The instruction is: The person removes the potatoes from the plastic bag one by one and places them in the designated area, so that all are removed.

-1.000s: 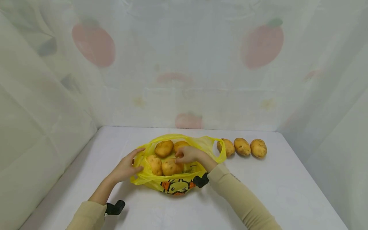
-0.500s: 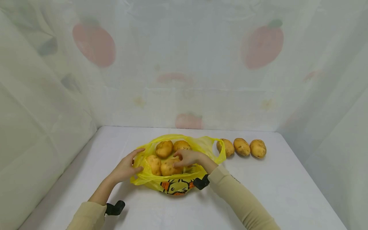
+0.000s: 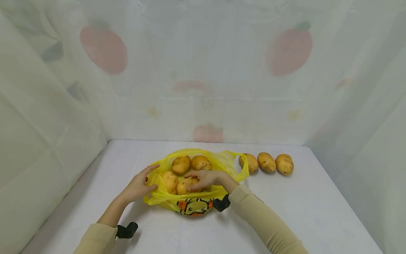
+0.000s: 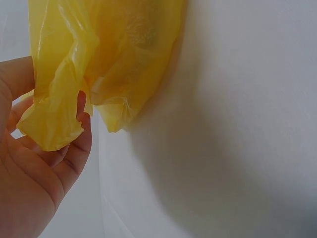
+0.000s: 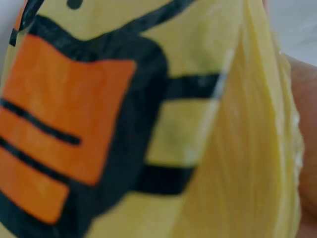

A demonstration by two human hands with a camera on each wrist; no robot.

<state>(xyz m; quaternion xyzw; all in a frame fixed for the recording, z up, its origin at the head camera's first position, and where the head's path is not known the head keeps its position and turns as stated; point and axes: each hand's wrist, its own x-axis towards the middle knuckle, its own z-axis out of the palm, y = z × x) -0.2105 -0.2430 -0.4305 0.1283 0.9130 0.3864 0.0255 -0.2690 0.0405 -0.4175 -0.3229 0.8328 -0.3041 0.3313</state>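
A yellow plastic bag [image 3: 165, 199] with an orange-and-black cartoon print lies with its mouth wide, several potatoes inside. My left hand [image 3: 137, 185] holds the bag's left side; the left wrist view shows its thumb and fingers around a gathered yellow flap [image 4: 52, 119]. Inside the bag, my right hand [image 3: 207, 179] grips the front potato [image 3: 183, 187], covering its right part. Left of that sits a paler potato [image 3: 170, 181]; behind are two more, a left one [image 3: 181, 165] and a right one [image 3: 201, 162]. In the right wrist view, the printed bag side [image 5: 74, 124] hides most of the hand.
Three potatoes stand in a row right of the bag: a near one [image 3: 252, 164] partly behind the bag's handle loop, a middle one [image 3: 266, 162] and an end one [image 3: 284, 164]. Pale curtains [image 3: 203, 70] enclose the white table [image 3: 301, 211] at the back and sides.
My right hand has moved slightly down and toward me, its fingers spreading over the front potato. The potato behind it shows more fully. My left hand stays in place.
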